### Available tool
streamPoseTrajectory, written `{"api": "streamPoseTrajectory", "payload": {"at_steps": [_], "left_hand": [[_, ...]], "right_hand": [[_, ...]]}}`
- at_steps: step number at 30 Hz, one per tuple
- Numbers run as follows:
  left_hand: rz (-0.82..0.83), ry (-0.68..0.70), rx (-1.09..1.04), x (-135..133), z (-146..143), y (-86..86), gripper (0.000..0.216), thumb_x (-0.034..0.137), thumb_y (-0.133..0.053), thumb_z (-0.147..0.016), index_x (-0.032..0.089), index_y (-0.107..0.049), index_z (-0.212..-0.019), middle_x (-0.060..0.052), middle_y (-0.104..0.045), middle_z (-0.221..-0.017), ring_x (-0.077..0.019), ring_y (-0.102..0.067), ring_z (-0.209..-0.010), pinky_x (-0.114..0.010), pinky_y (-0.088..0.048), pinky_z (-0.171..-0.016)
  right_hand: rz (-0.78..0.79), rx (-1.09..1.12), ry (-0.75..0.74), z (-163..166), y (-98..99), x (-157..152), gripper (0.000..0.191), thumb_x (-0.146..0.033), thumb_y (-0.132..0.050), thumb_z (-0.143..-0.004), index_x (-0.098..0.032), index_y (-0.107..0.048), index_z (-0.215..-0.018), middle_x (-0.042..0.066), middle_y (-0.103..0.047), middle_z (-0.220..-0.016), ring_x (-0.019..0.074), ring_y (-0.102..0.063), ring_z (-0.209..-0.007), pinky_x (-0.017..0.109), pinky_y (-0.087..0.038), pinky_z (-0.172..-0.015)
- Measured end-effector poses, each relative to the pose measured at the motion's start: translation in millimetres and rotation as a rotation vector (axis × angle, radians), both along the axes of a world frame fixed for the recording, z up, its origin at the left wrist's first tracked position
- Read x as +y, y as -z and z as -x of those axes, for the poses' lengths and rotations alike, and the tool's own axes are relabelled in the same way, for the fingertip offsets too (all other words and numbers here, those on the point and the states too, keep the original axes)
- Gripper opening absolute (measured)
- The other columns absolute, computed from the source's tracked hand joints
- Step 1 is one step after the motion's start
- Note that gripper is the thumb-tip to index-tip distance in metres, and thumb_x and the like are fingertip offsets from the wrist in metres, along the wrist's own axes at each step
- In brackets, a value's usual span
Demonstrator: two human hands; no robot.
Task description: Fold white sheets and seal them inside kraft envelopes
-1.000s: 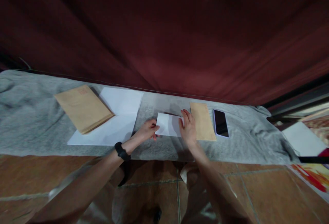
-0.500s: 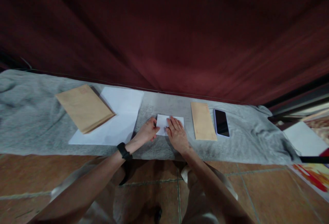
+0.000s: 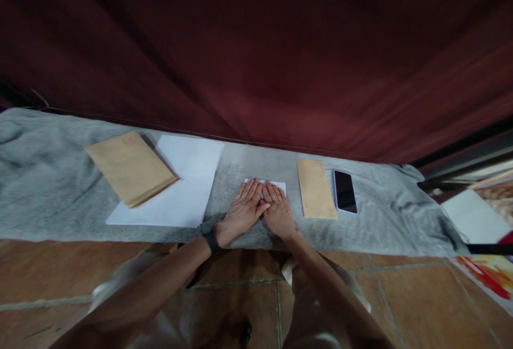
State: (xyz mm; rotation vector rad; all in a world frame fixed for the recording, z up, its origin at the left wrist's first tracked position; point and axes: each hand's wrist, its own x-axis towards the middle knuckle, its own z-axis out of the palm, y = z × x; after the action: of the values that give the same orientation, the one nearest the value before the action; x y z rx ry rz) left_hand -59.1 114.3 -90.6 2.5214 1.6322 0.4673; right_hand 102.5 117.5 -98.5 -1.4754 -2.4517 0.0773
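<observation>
A small white folded paper (image 3: 282, 184) lies on the grey cloth, mostly covered by both hands. My left hand (image 3: 243, 207) rests flat on its left part, fingers stretched out. Beside it, my right hand (image 3: 277, 211) lies flat on the right part, palm down. The thumbs meet or nearly meet over the middle. Only the far edge and right corner of the paper show. To the right of the hands is a single brown envelope (image 3: 317, 188).
Grey cloth (image 3: 385, 204) covers the long, narrow surface. On the left, a stack of brown envelopes (image 3: 132, 167) lies over white paper sheets (image 3: 192, 188). A phone (image 3: 345, 191) sits right of the single envelope. A dark red curtain (image 3: 256, 71) hangs behind.
My left hand has moved from the paper's left edge onto its top and flattened out beside my right hand. The right hand has stayed in place.
</observation>
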Motion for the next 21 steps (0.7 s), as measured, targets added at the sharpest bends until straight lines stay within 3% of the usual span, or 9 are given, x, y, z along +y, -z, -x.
{"api": "streamPoseTrajectory", "payload": {"at_steps": [5, 14, 21], "left_hand": [[-0.069, -0.002, 0.029, -3.9, 1.1, 4.5, 0.070, 0.051, -0.036, -0.103, 0.004, -0.036, -0.155, -0.020, -0.032, -0.164, -0.0301, -0.021, -0.156, -0.050, -0.022, -0.127], [-0.071, -0.034, 0.074, -4.9, 1.6, 5.5, 0.057, 0.037, -0.037, -0.104, 0.009, -0.040, -0.153, -0.020, -0.030, -0.165, -0.0312, -0.024, -0.155, -0.050, -0.027, -0.124], [-0.059, -0.035, 0.080, -5.0, 1.9, 4.8, 0.057, 0.037, -0.040, -0.103, 0.010, -0.040, -0.153, -0.020, -0.031, -0.164, -0.0304, -0.026, -0.154, -0.049, -0.026, -0.125]], "right_hand": [[-0.003, -0.014, 0.033, -5.6, 0.6, -1.2, 0.055, -0.031, -0.035, -0.106, -0.014, -0.034, -0.158, 0.011, -0.035, -0.164, 0.0226, -0.029, -0.153, 0.042, -0.026, -0.124], [-0.038, -0.001, 0.088, -13.6, 4.5, -0.6, 0.055, -0.033, -0.034, -0.107, -0.007, -0.036, -0.156, 0.015, -0.037, -0.162, 0.0254, -0.031, -0.152, 0.045, -0.027, -0.123], [-0.030, 0.003, 0.126, -18.0, 9.1, 0.5, 0.059, -0.037, -0.035, -0.106, -0.006, -0.034, -0.157, 0.016, -0.036, -0.162, 0.0264, -0.031, -0.152, 0.046, -0.027, -0.123]]}}
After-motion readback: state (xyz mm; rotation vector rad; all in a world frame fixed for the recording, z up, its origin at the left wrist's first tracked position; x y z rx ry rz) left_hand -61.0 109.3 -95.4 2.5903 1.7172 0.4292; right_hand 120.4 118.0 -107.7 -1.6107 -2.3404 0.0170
